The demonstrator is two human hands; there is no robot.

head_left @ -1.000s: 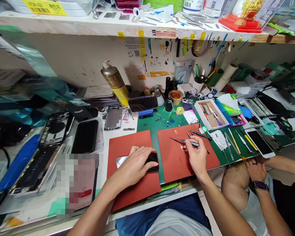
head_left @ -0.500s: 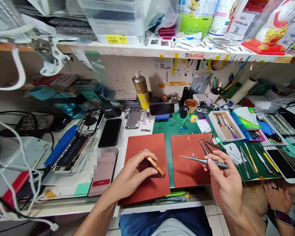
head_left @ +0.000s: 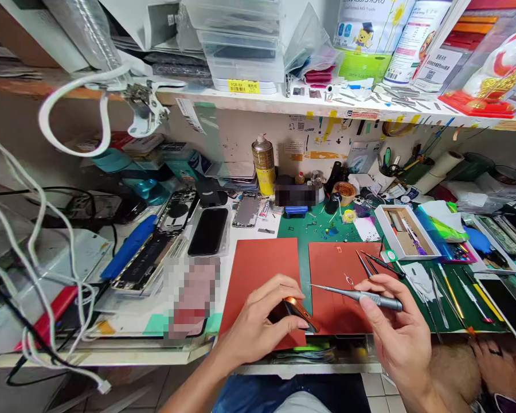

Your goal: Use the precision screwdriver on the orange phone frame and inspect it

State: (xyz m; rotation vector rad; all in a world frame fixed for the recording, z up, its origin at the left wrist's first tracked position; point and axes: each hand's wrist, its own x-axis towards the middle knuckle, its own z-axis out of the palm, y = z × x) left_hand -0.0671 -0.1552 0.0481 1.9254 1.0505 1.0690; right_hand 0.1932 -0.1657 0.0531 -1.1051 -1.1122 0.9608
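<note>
An orange-edged phone stands tilted on its side above the front right part of the left red mat. My left hand is closed round it, with the thumb and fingers on its edges. A slim grey screwdriver lies between the thumb and fingers of my right hand, its thin tip pointing left toward the gap between the mats. Beneath that tip is the right red mat, where a small wire ring lies. Black tweezers rest behind my right hand.
Tweezers and thin tools lie at the right, beside a white-framed phone. A white parts box stands behind them. White cables hang at the left. Another person's hand is at the lower right.
The view has shifted, so the bench sits farther right in the picture. The phone has come nearer the right mat with my left hand, and the screwdriver stays in my right.
</note>
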